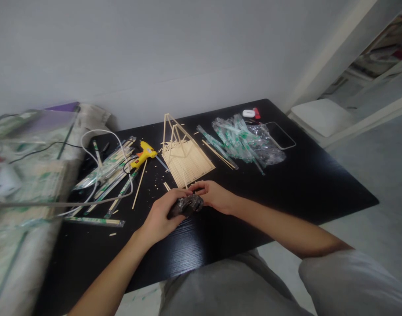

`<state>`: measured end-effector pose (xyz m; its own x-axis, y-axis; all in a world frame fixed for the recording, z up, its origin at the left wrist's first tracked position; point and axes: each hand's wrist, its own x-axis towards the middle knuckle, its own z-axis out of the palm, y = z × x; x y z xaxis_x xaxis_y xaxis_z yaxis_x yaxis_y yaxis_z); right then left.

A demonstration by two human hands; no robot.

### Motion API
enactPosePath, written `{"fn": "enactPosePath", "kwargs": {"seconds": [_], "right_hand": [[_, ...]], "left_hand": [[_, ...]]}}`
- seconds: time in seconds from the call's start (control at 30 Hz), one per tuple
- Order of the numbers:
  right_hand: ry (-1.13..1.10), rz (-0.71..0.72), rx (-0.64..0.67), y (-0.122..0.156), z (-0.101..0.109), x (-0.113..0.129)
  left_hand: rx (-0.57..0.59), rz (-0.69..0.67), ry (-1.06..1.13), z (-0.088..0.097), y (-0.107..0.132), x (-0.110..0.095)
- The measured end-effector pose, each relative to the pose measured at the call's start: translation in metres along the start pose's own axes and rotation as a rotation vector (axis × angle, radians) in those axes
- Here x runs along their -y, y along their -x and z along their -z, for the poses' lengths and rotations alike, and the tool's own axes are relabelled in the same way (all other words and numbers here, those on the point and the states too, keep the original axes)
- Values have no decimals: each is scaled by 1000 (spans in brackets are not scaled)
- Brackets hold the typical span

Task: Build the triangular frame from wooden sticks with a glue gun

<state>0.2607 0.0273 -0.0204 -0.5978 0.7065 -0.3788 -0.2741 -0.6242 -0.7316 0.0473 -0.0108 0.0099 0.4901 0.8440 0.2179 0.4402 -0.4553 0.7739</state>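
My left hand (163,213) is wrapped around a dark, lumpy, shiny object (186,205) whose kind I cannot make out. My right hand (215,196) meets it from the right, fingers bent and pressed together; what they pinch is too small to name. A thin wooden stick (185,176) rises from where the fingertips meet. Just beyond the hands lies a flat panel of pale wooden sticks (196,160), with a pointed stick frame (167,127) standing on its far left part.
Left of the panel lies a yellow glue gun (144,154) among wrapped stick packs (110,175) and a looping white cable (131,186). On the right are crumpled plastic wrappers (242,138), a phone (280,135) and a white case (248,113). The black table (306,180) meets a wall.
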Motion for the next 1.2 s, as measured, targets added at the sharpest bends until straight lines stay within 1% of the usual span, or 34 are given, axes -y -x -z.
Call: {"fn": "enactPosePath", "kwargs": {"seconds": [0.13,0.27,0.43,0.57,0.63,0.7,0.77,0.83,0.9,1.0,1.07,1.13,1.2], "right_hand": [[24,-12,-5,0,0,0],[26,-22,-7,0,0,-1],[31,-30,19,1,-2,-2],[43,-24,7,1,-4,-3],[55,-13,4,1,-5,-2],[79,23,-12,2,-5,0],[131,88,-49,3,-4,4],[223,181,-104,4,-3,7],[337,278,-159,4,-1,9],[462,409,-210,4,1,10],[504,476,-226,3,3,9],[549,529,-245,2,5,9],[607,569,-266,2,6,9]], "left_hand": [[0,79,-6,-1,1,-1],[-7,99,-9,-1,1,-1],[-25,76,-1,0,1,-1],[-30,67,6,-1,1,-1],[-34,29,-5,0,0,-2],[-68,-37,-46,1,-2,-4],[-129,-74,-118,5,-4,-5],[-187,-31,-207,10,-4,-3],[-214,63,-331,18,-4,1],[-142,145,-579,28,-3,6],[-67,234,-742,32,-4,6],[2,323,-859,33,-5,3],[52,379,-933,31,-8,-2]]}}
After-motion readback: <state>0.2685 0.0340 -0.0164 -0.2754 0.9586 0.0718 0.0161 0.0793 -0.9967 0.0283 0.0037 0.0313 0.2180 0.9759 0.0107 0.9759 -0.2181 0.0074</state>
